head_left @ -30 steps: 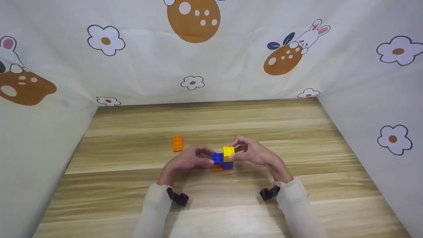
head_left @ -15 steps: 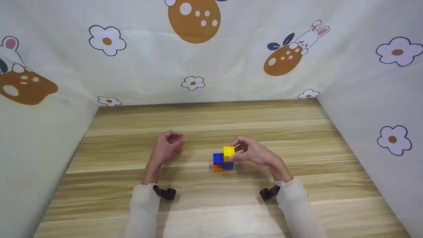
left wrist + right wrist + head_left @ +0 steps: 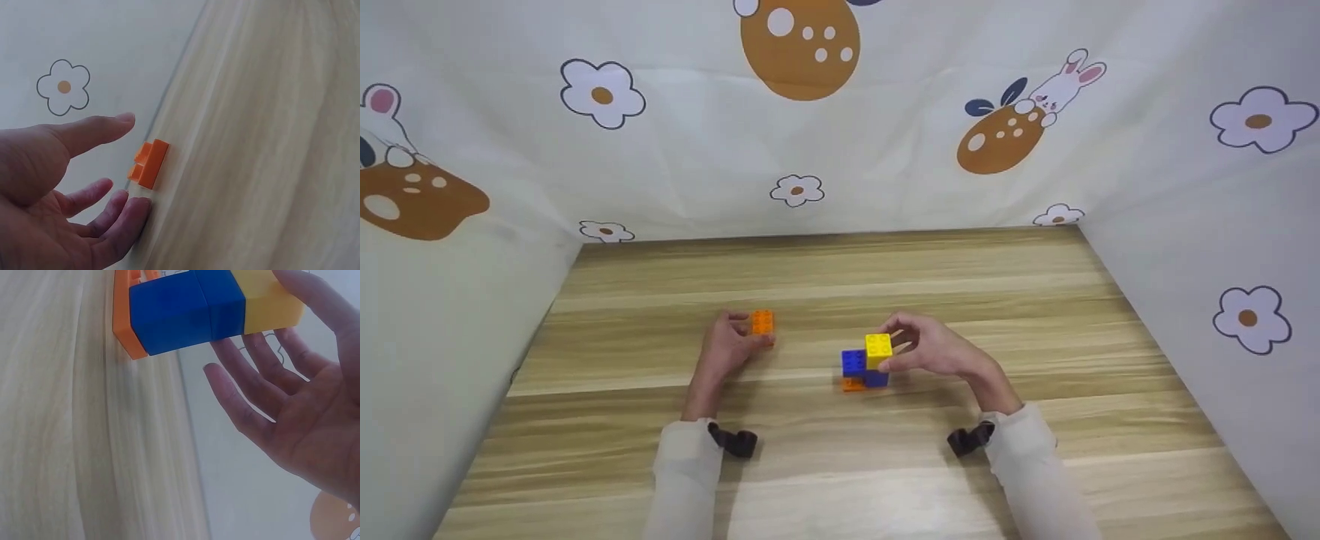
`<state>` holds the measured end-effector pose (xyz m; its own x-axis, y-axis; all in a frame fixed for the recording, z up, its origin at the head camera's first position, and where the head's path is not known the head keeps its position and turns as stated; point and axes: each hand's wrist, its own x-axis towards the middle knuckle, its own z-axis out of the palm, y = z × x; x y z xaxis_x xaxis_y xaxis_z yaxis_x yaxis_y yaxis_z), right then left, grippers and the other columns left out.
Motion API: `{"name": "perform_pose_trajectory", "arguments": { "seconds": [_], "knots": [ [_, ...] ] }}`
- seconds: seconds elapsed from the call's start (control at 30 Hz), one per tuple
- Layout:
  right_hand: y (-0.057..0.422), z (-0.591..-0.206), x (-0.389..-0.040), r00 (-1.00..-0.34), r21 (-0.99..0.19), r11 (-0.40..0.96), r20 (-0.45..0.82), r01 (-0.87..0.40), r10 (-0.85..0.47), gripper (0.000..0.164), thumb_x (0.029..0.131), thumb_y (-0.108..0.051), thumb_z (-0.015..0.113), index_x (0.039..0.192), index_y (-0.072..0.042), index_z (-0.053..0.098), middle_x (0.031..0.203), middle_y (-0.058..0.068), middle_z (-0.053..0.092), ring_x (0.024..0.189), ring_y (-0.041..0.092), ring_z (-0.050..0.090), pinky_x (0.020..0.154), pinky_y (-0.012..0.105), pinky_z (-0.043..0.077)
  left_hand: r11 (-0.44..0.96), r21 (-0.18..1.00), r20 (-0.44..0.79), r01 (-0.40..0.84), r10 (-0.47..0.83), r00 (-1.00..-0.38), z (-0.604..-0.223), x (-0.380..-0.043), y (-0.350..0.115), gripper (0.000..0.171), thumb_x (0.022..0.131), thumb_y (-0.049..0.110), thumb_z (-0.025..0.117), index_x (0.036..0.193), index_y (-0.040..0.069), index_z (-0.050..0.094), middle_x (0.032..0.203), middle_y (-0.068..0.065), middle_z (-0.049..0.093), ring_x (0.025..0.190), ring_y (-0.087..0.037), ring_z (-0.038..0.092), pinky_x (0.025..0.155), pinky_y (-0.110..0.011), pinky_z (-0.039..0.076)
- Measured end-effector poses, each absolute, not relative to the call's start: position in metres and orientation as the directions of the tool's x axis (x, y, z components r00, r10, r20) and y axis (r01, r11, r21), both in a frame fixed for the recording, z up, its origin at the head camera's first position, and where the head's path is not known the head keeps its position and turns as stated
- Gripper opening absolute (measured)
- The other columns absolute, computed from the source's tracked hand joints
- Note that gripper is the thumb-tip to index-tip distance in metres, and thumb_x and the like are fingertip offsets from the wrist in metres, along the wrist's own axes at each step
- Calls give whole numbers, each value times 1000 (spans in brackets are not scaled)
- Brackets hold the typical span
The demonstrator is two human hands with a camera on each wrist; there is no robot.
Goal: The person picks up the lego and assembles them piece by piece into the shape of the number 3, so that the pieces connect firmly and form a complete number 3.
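Observation:
In the head view, a loose orange toy brick (image 3: 763, 322) with studs lies on the wooden table. My left hand (image 3: 725, 347) is beside it, the thumb at its near end. The left wrist view shows the orange brick (image 3: 153, 164) between the spread thumb and fingers, apparently with a gap around it. My right hand (image 3: 939, 347) pinches the yellow brick (image 3: 878, 351) on top of a small stack. Under the yellow brick come blue bricks (image 3: 853, 363), one jutting left, and an orange base brick (image 3: 126, 323) at the bottom.
The wooden table (image 3: 840, 465) runs back to a pale cloth wall (image 3: 682, 172) printed with flowers and rabbits. Similar cloth stands along the left and right sides. Black camera mounts (image 3: 739, 442) sit at both wrists.
From the stack's blue brick, my left hand has moved left to the loose orange brick, which it covered half a second ago and now leaves visible. My right hand stays on the yellow brick.

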<state>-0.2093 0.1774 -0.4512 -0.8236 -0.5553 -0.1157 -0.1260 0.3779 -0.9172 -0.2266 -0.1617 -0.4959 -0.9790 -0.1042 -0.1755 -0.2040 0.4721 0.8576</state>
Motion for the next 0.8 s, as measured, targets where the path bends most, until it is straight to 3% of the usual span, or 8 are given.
{"name": "perform_pose_trajectory", "arguments": {
  "seconds": [0.43,0.6,0.8],
  "knots": [
    [176,-454,-209,-827,-902,409,-122,-139,-549,47,82,-18,83,120,-3,60,123,16,66,111,26,63,98,39,55,476,837,-225,-272,-155,-962,-496,-221,-153,65,82,15,79,134,-8,47,129,-29,59,111,-33,59,94,-41,50],
    [176,-454,-209,-831,-897,427,-146,-118,-537,46,81,-19,84,119,-5,62,122,13,67,111,25,63,99,40,54,461,845,-200,-271,-196,-960,-497,-221,-151,52,82,10,78,126,-10,58,116,-26,66,98,-27,64,82,-32,54],
    [175,-454,-209,-830,-897,427,-149,-116,-538,46,82,-19,84,120,-6,62,122,11,67,111,24,63,99,40,54,470,835,-207,-286,-214,-955,-497,-222,-152,43,82,8,73,121,-9,64,108,-22,67,87,-21,60,68,-22,49]
  ]
}}
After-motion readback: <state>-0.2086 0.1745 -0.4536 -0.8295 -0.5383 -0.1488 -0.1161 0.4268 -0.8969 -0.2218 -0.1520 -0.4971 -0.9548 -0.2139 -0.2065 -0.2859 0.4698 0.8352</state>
